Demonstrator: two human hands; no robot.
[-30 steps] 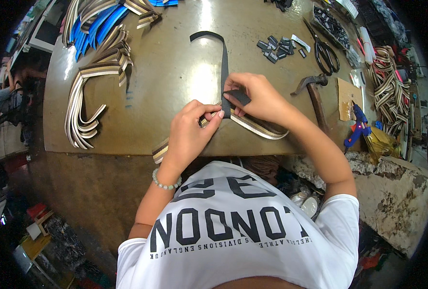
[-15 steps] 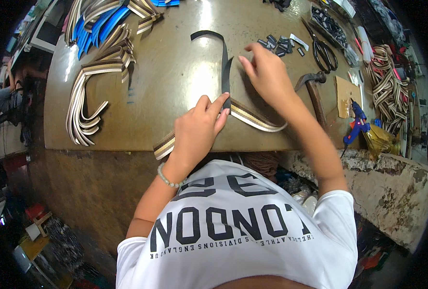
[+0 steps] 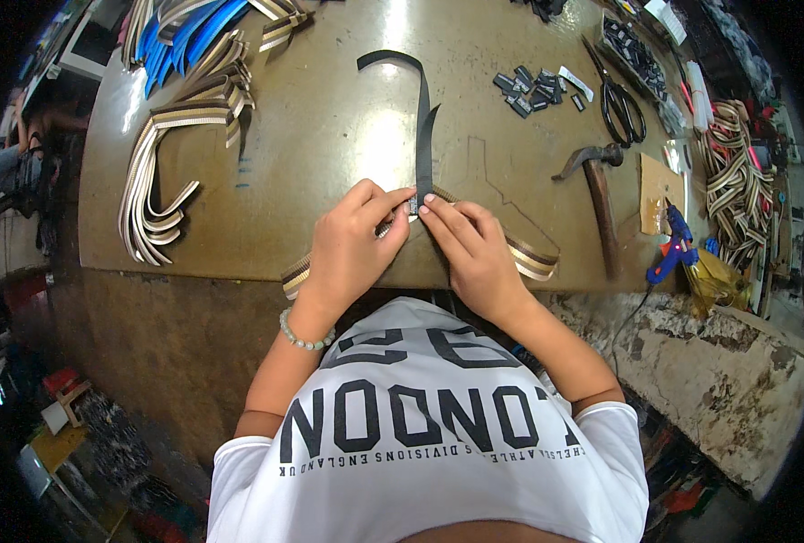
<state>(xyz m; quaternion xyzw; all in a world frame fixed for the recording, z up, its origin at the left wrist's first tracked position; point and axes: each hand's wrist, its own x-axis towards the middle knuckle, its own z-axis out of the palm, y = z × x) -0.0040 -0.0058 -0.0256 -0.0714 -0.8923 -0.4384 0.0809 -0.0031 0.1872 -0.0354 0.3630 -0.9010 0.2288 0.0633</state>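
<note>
A black strap (image 3: 423,136) stands up from the table's near side, its far end bending left and a short tail beside it. Striped brown, cream and black webbing (image 3: 533,262) runs crosswise under both hands. My left hand (image 3: 352,237) is closed, thumb and fingertips pinching at a small black label (image 3: 413,206) by the foot of the strap. Closed fingers of my right hand (image 3: 474,252) press the strap's lower end against the webbing from the right. Fingertips hide most of the joint.
Past my right hand lie a heap of small black labels (image 3: 521,90), black-handled scissors (image 3: 621,113), a hammer (image 3: 599,195) and a blue glue gun (image 3: 676,246). Bundled striped straps (image 3: 144,195) lie to the left. Tangled webbing (image 3: 732,172) hangs at the right edge.
My right hand has come back from beside the label heap to the strap's foot. A small label now shows between my hands, and my left fingers have shifted slightly left off the strap.
</note>
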